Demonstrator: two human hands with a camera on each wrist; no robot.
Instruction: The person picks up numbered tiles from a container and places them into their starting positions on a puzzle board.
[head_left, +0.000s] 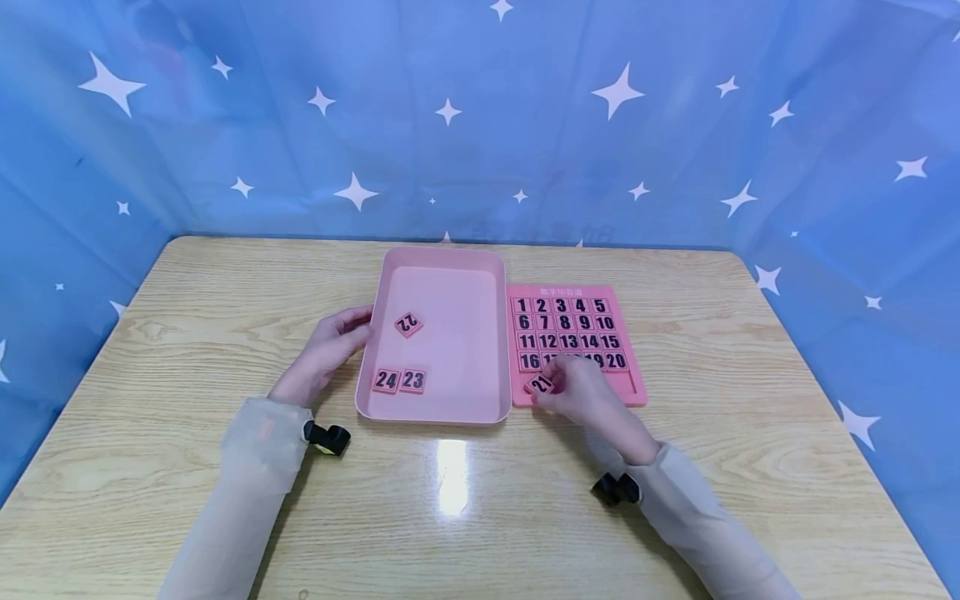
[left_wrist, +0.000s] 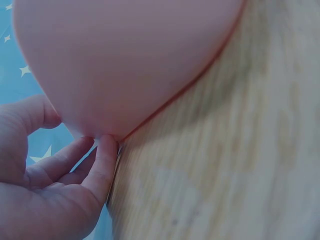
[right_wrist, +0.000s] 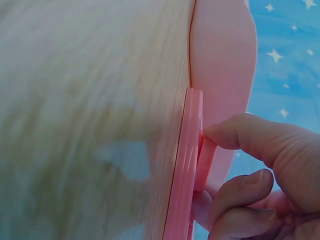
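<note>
My right hand [head_left: 581,387] pinches a pink number tile [head_left: 539,384] marked 21 between thumb and fingers. It holds the tile turned askew, at the lower left of the pink number board [head_left: 640,392]. From the right wrist view, the tile [right_wrist: 206,162] leans against the board's edge [right_wrist: 186,165]. Tiles 1 to 20 fill the upper rows in order, some partly covered by the hand. Fingertips of my left hand [head_left: 327,350] touch the outside of a pink tray [head_left: 465,333]; the left wrist view shows them against its wall [left_wrist: 125,65].
Inside the tray lie tile 22 [head_left: 408,324], upside down and tilted, with tile 24 [head_left: 386,381] and tile 23 [head_left: 412,381] side by side near its front. Tray and board stand close together on a wooden table [head_left: 712,350]. A blue star-patterned cloth [head_left: 487,150] hangs behind.
</note>
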